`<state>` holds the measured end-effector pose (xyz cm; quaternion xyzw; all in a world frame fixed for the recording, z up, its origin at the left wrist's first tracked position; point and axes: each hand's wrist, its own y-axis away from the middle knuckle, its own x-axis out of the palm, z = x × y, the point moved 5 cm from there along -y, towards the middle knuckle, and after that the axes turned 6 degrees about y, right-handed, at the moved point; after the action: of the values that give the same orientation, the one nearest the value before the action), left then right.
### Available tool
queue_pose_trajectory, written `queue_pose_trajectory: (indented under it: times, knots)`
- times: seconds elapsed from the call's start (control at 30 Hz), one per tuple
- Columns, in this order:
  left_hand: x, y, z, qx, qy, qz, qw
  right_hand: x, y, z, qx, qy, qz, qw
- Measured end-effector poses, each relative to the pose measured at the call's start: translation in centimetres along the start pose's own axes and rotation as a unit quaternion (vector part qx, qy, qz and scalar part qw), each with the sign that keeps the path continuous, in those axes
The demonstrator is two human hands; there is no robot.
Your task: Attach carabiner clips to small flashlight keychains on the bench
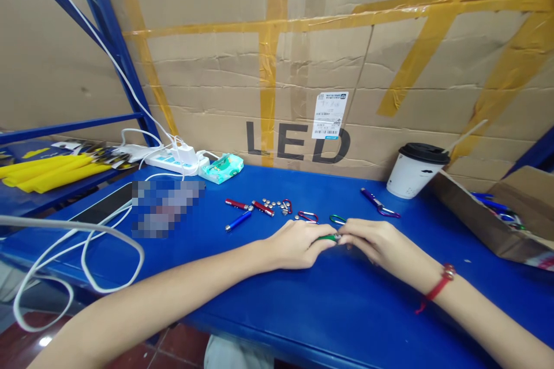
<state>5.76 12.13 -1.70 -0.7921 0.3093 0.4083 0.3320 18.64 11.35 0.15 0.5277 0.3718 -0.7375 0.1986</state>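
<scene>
My left hand [298,244] is closed around a small green metal tube [329,237], like a mini flashlight body. The fingertips of my right hand [372,239] pinch the tube's silvery end; the fingers partly hide it. Just behind my hands lie a green carabiner [336,219] and a red carabiner [308,216]. Farther left rest two short red tubes, one of them this red tube [263,209], and a blue tube [238,221]. Several button cells [272,203] are scattered by another red clip [287,206]. A purple flashlight with a carabiner [378,204] lies beyond my right hand.
A lidded paper cup [411,172] stands at the back right, beside an open cardboard box [497,219] holding blue pieces. White cables loop over the left edge near a phone [106,204], a power strip [171,160] and a tissue pack [221,168]. A large carton [208,86] walls the back.
</scene>
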Motion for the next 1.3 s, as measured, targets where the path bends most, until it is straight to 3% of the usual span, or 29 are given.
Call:
queue_pose_trajectory:
  times: [0.27, 0.73, 1.3]
  knots:
    - [0.2, 0.1, 0.1, -0.001, -0.055, 0.003, 0.999, 1.1, 0.1, 1.0, 0.038, -0.011, 0.009, 0.999]
    - [0.1, 0.4, 0.0, 0.006, -0.088, -0.051, 0.995, 1.1, 0.0, 1.5, 0.102, -0.065, -0.030, 0.992]
    - [0.2, 0.3, 0.4, -0.018, -0.061, -0.068, 0.996, 1.2, 0.0, 1.4, 0.090, 0.037, -0.019, 0.995]
